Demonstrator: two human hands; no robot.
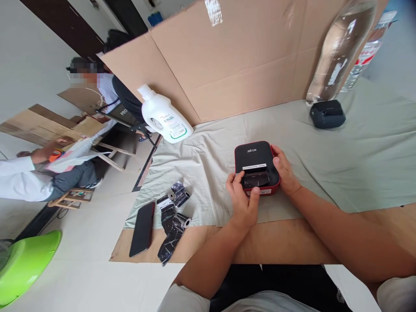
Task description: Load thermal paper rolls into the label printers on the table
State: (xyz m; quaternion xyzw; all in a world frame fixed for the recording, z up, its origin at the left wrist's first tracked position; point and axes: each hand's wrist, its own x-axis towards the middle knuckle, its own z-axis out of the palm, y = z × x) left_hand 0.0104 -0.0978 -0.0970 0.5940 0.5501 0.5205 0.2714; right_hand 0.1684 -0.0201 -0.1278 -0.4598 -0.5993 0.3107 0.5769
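Observation:
A small black label printer (255, 157) with a red rim stands on the cloth in front of me. A dark glossy strip (256, 179) lies at the slot in its top, below a white sticker. My left hand (243, 199) grips the printer's front left corner, with its fingers at the slot's left end and its thumb at the front edge by the strip. My right hand (286, 171) holds the printer's right side, its thumb on the upper edge and its other fingers partly hidden behind the side.
Left of the printer lie rolls of black film (173, 221) and a phone (142, 229). Behind are a white detergent bottle (165, 115), a cardboard panel (247, 65), a large clear bottle (341, 52), a water bottle (364, 60) and a dark device (327, 115). Other people sit at left.

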